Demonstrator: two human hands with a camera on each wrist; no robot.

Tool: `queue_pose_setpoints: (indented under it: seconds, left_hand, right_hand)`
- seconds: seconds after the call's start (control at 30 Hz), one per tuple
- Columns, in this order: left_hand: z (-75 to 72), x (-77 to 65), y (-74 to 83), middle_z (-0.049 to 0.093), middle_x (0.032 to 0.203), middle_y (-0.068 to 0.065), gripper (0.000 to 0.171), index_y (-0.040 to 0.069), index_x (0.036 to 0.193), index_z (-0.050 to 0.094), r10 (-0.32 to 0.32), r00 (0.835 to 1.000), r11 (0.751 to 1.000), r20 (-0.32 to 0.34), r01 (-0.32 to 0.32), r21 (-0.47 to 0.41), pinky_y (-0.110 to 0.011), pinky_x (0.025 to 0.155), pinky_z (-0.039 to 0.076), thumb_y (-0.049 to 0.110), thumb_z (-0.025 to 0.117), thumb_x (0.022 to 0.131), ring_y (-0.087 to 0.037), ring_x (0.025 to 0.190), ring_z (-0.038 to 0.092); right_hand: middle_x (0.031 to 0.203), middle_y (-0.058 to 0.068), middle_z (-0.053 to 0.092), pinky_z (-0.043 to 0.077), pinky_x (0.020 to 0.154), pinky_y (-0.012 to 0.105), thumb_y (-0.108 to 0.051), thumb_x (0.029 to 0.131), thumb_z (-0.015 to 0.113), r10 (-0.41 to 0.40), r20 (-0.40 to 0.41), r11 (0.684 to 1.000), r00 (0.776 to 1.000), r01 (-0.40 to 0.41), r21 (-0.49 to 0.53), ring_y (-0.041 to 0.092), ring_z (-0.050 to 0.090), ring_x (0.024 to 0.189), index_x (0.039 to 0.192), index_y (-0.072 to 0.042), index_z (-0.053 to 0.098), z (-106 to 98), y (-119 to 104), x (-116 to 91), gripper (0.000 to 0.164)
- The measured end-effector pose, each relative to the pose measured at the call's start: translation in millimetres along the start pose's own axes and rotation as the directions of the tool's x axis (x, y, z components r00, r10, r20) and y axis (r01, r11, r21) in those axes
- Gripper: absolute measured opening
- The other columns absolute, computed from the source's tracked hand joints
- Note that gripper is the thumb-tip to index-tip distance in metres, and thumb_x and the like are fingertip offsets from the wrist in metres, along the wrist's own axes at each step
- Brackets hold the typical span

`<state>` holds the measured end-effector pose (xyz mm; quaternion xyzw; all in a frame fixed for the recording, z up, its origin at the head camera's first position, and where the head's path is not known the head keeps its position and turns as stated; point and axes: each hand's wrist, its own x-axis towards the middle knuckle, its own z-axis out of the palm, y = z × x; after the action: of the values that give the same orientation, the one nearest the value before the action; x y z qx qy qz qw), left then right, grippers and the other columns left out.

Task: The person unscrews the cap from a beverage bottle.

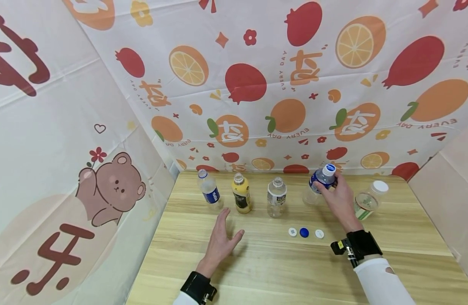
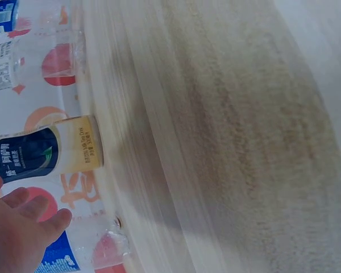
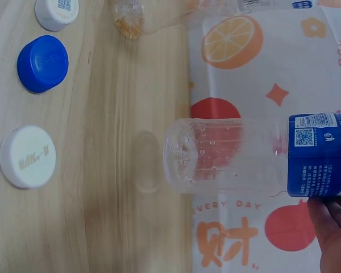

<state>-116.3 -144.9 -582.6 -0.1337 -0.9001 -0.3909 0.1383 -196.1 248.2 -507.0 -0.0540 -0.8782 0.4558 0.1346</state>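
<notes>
In the head view my right hand (image 1: 338, 198) grips a clear plastic bottle (image 1: 320, 178) by its blue label; this bottle wears a white cap with a blue top. The right wrist view shows its clear base (image 3: 227, 153) near the tabletop; whether it touches is hard to tell. My left hand (image 1: 220, 242) is spread over the table, holding nothing, in front of a yellow bottle (image 1: 241, 195) with a dark label. Left of that stands an uncapped blue-labelled bottle (image 1: 209, 190), and to the right an uncapped clear bottle (image 1: 276, 199).
Two white caps (image 1: 292, 232) (image 1: 319, 234) and a blue cap (image 1: 304, 232) lie in a row on the wooden table (image 1: 272, 271). A white-capped bottle (image 1: 369, 199) with a green-and-white label stands at the right. Printed cloth (image 1: 249, 123) hangs behind the table.
</notes>
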Motion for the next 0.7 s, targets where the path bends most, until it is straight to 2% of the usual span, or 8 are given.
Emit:
queue_pose_setpoints:
  seconds: [0.23, 0.37, 0.57, 0.7]
  left_hand:
    - [2.9, 1.9, 4.4, 0.043, 0.154, -0.027, 0.085, -0.006, 0.151, 0.038, 0.038, 0.999, 0.999, -0.006, -0.038, 0.017, -0.056, 0.114, 0.04, 0.029, 0.081, 0.087, -0.042, 0.14, 0.046]
    - [3.4, 2.7, 7.8, 0.042, 0.155, -0.026, 0.084, -0.005, 0.152, 0.038, 0.019, 1.0, 1.0, 0.012, -0.019, 0.015, -0.054, 0.116, 0.039, 0.031, 0.08, 0.088, -0.041, 0.141, 0.045]
    - [5.0, 3.3, 12.2, 0.04, 0.158, -0.024, 0.086, -0.003, 0.154, 0.036, -0.019, 0.999, 1.0, 0.044, 0.019, 0.003, -0.053, 0.117, 0.036, 0.032, 0.08, 0.088, -0.039, 0.143, 0.043]
    - [7.5, 4.1, 14.6, 0.041, 0.157, -0.023, 0.086, -0.003, 0.153, 0.037, -0.014, 0.999, 1.0, 0.049, 0.014, -0.011, -0.053, 0.117, 0.036, 0.031, 0.081, 0.088, -0.039, 0.143, 0.043]
  right_hand:
    - [0.143, 0.04, 0.048, 0.043, 0.107, 0.064, -0.039, 0.096, 0.074, 0.001, -0.022, 0.998, 1.0, 0.0, 0.056, 0.055, 0.049, 0.131, 0.152, 0.011, 0.033, -12, -4, -12, 0.086]
    - [0.143, 0.04, 0.048, 0.043, 0.107, 0.064, -0.039, 0.096, 0.075, 0.003, -0.041, 0.999, 0.999, -0.001, 0.049, 0.056, 0.05, 0.131, 0.15, 0.012, 0.035, -17, -8, -18, 0.084]
    - [0.146, 0.04, 0.043, 0.041, 0.108, 0.065, -0.035, 0.098, 0.073, -0.001, -0.025, 0.997, 1.0, 0.003, 0.083, 0.057, 0.046, 0.133, 0.153, 0.011, 0.031, -27, -13, -29, 0.084]
    - [0.145, 0.039, 0.046, 0.041, 0.106, 0.064, -0.033, 0.097, 0.074, -0.028, -0.02, 0.997, 0.999, 0.029, 0.074, 0.055, 0.048, 0.132, 0.152, 0.011, 0.033, -32, -15, -36, 0.081]
